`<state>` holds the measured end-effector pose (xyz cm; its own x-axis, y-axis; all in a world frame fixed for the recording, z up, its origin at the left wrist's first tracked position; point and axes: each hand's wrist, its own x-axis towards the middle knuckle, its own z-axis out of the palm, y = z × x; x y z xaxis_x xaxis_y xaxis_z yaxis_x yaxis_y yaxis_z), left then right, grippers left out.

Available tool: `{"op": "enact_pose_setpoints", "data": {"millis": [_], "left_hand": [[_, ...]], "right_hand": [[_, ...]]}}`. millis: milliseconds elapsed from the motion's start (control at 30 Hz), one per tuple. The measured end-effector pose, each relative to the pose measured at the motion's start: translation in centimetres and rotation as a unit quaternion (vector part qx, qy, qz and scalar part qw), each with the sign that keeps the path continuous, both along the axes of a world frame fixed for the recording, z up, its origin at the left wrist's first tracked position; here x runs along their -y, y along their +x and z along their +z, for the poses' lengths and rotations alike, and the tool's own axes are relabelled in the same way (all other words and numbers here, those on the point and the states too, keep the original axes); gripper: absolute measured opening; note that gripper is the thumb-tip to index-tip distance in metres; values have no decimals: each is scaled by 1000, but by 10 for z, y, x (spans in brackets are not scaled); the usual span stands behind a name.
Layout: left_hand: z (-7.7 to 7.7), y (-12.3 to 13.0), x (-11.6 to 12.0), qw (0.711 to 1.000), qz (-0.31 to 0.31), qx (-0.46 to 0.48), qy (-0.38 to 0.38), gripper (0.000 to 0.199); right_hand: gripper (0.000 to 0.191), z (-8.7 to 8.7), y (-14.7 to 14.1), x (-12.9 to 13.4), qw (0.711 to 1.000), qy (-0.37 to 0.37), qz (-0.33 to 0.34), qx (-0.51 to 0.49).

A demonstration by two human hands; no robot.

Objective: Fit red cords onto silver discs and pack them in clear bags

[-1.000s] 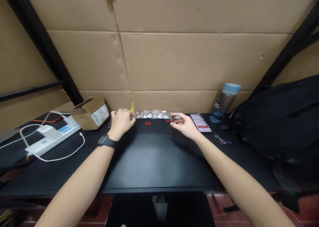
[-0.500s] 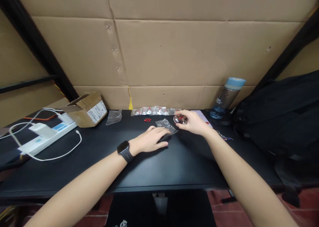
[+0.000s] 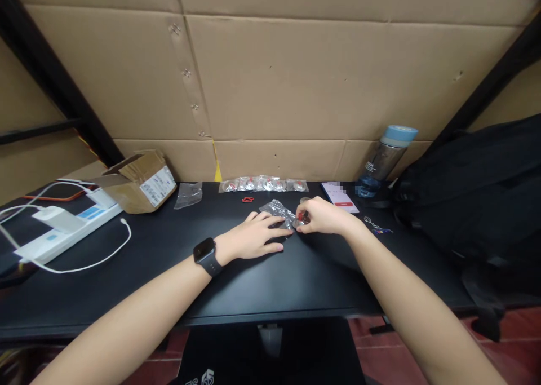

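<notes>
A clear plastic bag (image 3: 276,207) lies on the black table. My left hand (image 3: 257,235), fingers spread and a black watch at the wrist, rests flat on the bag's near edge. At the bag's right end, my right hand (image 3: 319,215) grips a round, shiny silver piece with red on it (image 3: 301,218) between thumb and fingers. The piece meets the bag's edge; whether it is inside the opening I cannot tell. Behind the hands, several similar round silver pieces in clear bags (image 3: 268,184) stand in a row along the cardboard wall. A small red loop (image 3: 247,199) lies left of the bag.
Left are an opened cardboard box (image 3: 141,185), another clear bag (image 3: 188,195) and a white power strip (image 3: 71,233) with cables. Right are a phone (image 3: 340,198) with a lit screen, a keychain (image 3: 378,227), a blue-lidded bottle (image 3: 384,159) and a black backpack (image 3: 477,199).
My right hand has brought the round piece down and slightly left, to the bag's right end. My left hand stays on the bag, its fingers spread a little wider. The view has shifted slightly.
</notes>
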<state>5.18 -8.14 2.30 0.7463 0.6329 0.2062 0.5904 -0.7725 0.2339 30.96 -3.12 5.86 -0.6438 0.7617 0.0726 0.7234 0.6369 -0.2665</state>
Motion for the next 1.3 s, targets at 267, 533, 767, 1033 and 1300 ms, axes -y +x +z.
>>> {"op": "enact_pose_setpoints", "data": {"millis": [267,533,767,1033,1300], "left_hand": [[-5,-2,-2,1000,-5,12,-2,43],[-3,-3,-3,1000,-11,-17,-21,45],[-5,-7,-5,1000,-10,2,-20,42],[-1,-8,-5,998,8,-59,-20,41],[13,-13,-9,1000,10,19,15,25]], "right_hand": [[21,-5,-8,-1,998,-18,22,-51],[22,-11,-3,-8,987,-73,58,-131],[29,-21,-13,-11,994,77,-27,-79],[25,-32,-37,-7,979,165,-115,-18],[24,-25,-17,-17,986,17,32,-160]]}}
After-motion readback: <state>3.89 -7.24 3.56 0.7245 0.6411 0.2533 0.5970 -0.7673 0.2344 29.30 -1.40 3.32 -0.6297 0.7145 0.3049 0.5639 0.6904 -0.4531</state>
